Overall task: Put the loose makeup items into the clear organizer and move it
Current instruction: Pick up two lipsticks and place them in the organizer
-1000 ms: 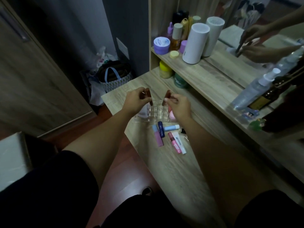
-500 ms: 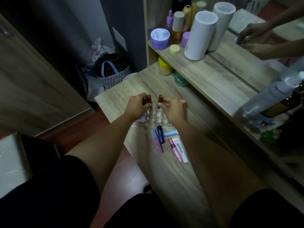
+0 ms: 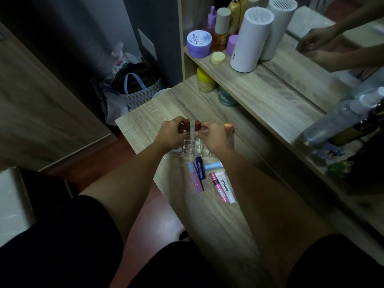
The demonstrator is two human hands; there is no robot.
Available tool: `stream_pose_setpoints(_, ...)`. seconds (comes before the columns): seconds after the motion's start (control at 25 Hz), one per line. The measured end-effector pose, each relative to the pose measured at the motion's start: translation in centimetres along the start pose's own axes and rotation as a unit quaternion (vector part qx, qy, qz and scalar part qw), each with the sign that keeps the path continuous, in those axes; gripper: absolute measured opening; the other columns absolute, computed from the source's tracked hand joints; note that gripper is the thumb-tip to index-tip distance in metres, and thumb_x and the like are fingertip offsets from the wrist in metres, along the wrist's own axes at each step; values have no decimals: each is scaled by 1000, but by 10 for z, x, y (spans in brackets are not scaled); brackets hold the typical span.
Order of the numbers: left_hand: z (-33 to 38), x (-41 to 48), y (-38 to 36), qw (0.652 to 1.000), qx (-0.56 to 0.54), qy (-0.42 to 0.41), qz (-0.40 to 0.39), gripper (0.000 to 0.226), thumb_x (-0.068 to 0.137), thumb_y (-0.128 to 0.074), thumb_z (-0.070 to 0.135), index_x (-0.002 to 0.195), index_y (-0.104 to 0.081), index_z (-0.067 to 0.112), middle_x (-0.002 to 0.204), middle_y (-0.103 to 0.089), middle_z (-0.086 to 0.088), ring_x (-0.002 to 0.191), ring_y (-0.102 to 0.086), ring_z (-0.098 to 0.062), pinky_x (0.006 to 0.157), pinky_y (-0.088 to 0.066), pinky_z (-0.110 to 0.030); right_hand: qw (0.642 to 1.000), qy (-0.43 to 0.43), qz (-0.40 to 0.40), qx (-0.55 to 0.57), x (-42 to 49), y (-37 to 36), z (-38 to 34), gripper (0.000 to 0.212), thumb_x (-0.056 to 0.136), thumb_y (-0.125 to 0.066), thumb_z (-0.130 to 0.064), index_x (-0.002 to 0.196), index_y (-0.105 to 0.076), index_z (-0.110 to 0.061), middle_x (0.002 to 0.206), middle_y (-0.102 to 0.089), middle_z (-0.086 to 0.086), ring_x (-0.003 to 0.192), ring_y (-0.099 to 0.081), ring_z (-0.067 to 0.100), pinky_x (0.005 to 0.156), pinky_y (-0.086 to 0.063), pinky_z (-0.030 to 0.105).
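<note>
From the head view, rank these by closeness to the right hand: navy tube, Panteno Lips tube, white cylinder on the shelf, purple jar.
From the right hand:
1. Navy tube, just below it on the table.
2. Panteno Lips tube, farther toward the person.
3. White cylinder, up on the shelf, right.
4. Purple jar, shelf's left end; close to the cylinder's rank.

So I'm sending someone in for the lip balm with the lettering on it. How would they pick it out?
Start at the light wood desk, at the clear plastic grid organizer under both hands. Five tubes lie loose just nearer the person. It is the white flat tube at the right end, lying alongside a pink tube, and the only one with dark printed lettering.
</note>
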State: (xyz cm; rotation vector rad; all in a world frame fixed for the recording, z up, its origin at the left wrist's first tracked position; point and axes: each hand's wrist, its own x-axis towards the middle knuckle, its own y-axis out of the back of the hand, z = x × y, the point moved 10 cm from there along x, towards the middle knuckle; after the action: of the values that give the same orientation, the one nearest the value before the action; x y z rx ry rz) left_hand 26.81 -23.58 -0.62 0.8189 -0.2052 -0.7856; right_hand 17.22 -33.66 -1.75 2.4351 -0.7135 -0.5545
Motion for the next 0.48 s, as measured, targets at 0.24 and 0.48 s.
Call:
stream_pose_setpoints(0.24,5,-3,3,1000,9,8,-9,41,78,-71,4,116,-56,4,107,-68,-18,93,-67,-26,86,-54,-34,999,31,17,-38,-1,17,-14,37,84,-67,-7,120,-60,-8,113,-69,9,93,-63,13,87,-51,24)
stream_pose_setpoints(0.48,-3,-21,17,997,-45,52,38,40,81,-68,7,118,-54,3,96,-64,-12,82,-60,-18,74,-51,-27,998,47,32,-17,-20,48,-16,39,85,-66,-5,123,-57,-5,116,-65,11,94,-59,12,92,-47,23)
